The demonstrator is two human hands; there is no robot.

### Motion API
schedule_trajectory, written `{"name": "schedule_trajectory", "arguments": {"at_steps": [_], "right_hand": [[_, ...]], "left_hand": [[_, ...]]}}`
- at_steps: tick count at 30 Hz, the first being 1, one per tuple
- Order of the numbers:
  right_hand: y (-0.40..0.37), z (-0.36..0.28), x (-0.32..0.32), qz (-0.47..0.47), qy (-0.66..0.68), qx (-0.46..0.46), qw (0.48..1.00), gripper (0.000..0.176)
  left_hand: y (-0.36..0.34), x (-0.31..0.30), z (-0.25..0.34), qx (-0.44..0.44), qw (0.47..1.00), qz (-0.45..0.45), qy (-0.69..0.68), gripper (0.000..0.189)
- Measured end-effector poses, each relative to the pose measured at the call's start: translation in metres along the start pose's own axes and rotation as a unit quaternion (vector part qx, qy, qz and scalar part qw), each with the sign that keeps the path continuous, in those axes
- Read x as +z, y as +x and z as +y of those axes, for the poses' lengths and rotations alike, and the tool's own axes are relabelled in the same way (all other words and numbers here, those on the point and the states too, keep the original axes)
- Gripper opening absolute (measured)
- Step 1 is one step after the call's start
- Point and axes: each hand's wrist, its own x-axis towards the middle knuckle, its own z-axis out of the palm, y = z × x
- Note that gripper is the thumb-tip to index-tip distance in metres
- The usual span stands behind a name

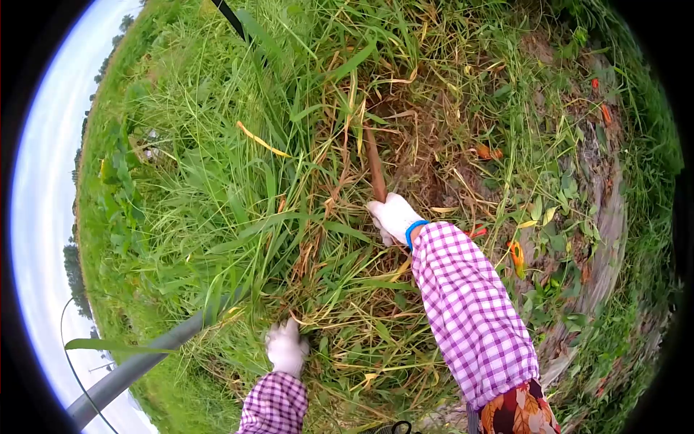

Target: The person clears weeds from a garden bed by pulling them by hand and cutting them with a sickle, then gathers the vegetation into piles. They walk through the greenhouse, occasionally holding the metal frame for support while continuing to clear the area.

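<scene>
My right hand, in a white glove with a blue cuff, is closed around the wooden handle of a tool. The handle points away from me into dry and green grass, and the tool's far end is hidden there. Lower down, my left hand, also in a white glove, is low among the grass stems. Its fingers are smeared by motion, so whether it grips any stems does not show. Purple checked sleeves cover both forearms.
A grey pole slants up from the lower left into the tall grass. A dark thin bar enters at the top. Orange-red peppers lie among leaves at right, beside a strip of grey sheeting. Bare soil shows near the handle.
</scene>
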Motion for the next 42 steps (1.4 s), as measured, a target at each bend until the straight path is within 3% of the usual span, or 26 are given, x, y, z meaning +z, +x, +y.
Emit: {"name": "schedule_trajectory", "arguments": {"at_steps": [1,2,5,8,10,11,12,13,14,17,18,19,22,24,26,27,29,30,32,34,36,37,38,40,41,42], "right_hand": [[0.009,-0.001,-0.003,0.035,-0.078,-0.005,0.996,0.027],[0.029,0.001,-0.008,0.065,-0.246,-0.047,0.966,0.028],[0.036,-0.027,0.0,0.017,-0.242,0.005,0.97,0.027],[0.085,-0.003,0.001,0.009,-0.242,-0.039,0.97,0.03],[0.072,0.002,0.003,0.0,-0.258,-0.077,0.963,0.031],[0.058,0.011,0.002,0.015,-0.196,0.023,0.98,0.032],[0.033,0.013,-0.007,-0.024,-0.316,0.048,0.947,0.037],[-0.021,0.005,-0.021,-0.022,-0.182,0.089,0.979,0.031],[-0.075,0.008,-0.042,-0.06,-0.16,0.092,0.981,0.03],[-0.244,0.027,-0.105,-0.058,-0.266,0.152,0.95,0.028],[-0.277,0.018,-0.117,-0.057,-0.197,0.202,0.958,0.027],[-0.295,0.003,-0.113,-0.01,-0.123,0.194,0.973,0.026],[-0.271,-0.016,-0.106,0.034,-0.09,0.108,0.989,0.025],[-0.218,-0.013,-0.089,0.061,-0.026,0.022,0.998,0.024],[-0.163,-0.015,-0.068,0.009,0.064,-0.028,0.998,0.024],[-0.139,-0.01,-0.055,-0.012,0.091,-0.044,0.995,0.024],[-0.128,-0.011,-0.038,-0.044,0.067,0.012,0.997,0.028],[-0.137,0.0,-0.031,-0.076,0.082,0.034,0.993,0.03],[-0.198,0.024,-0.044,-0.157,-0.024,0.078,0.984,0.029],[-0.292,0.053,-0.055,-0.153,-0.055,0.147,0.976,0.027],[-0.368,0.083,-0.049,-0.072,-0.146,0.191,0.968,0.04],[-0.397,0.102,-0.036,-0.081,-0.115,0.186,0.972,0.041],[-0.418,0.119,-0.025,-0.087,-0.084,0.175,0.977,0.043],[-0.432,0.121,-0.011,-0.036,-0.104,0.153,0.982,0.048],[-0.44,0.103,-0.008,-0.028,-0.147,0.207,0.967,0.05],[-0.422,0.161,-0.006,-0.114,-0.159,0.185,0.963,0.055]], "left_hand": [[-0.002,-0.005,0.002,-0.001,1.0,-0.015,0.002,0.044],[-0.002,-0.005,0.0,-0.002,1.0,-0.015,0.004,0.044],[-0.003,0.0,0.001,-0.007,0.999,0.0,-0.036,0.043],[0.002,-0.006,0.008,-0.025,0.999,-0.023,-0.006,0.044],[0.001,-0.011,0.016,-0.08,0.995,-0.056,0.011,0.045],[0.0,-0.012,0.018,-0.081,0.995,-0.058,0.012,0.045],[0.0,-0.013,0.019,-0.083,0.994,-0.068,0.018,0.046],[0.0,-0.015,0.018,-0.084,0.993,-0.079,0.023,0.046],[0.0,-0.018,0.016,-0.082,0.992,-0.09,0.03,0.047],[-0.006,-0.022,0.019,-0.054,0.997,-0.059,-0.011,0.045],[-0.011,-0.023,0.018,-0.039,0.998,-0.047,-0.018,0.044],[-0.012,-0.021,0.016,-0.029,0.999,-0.023,-0.022,0.055],[-0.014,-0.036,0.035,-0.085,0.992,-0.092,0.032,0.043],[-0.015,-0.035,0.034,-0.086,0.99,-0.097,0.064,0.046],[-0.021,-0.038,0.038,-0.07,0.984,-0.129,0.099,0.049],[-0.028,-0.038,0.038,-0.081,0.987,-0.114,0.085,0.049],[-0.035,-0.038,0.041,-0.062,0.987,-0.11,0.102,0.049],[-0.041,-0.037,0.039,-0.048,0.985,-0.115,0.116,0.049],[-0.06,-0.035,0.03,-0.049,0.987,-0.112,0.108,0.05],[-0.083,-0.03,0.014,-0.01,0.988,-0.111,0.109,0.048],[-0.118,-0.023,-0.006,-0.009,0.984,-0.108,0.139,0.041],[-0.133,-0.023,-0.015,0.003,0.981,-0.116,0.158,0.039],[-0.137,-0.026,-0.016,0.018,0.977,-0.118,0.176,0.038],[-0.123,-0.037,-0.004,-0.047,0.971,-0.159,0.172,0.046],[-0.117,-0.05,0.004,-0.05,0.959,-0.173,0.218,0.05],[-0.113,-0.069,0.021,-0.052,0.946,-0.185,0.26,0.055]]}}
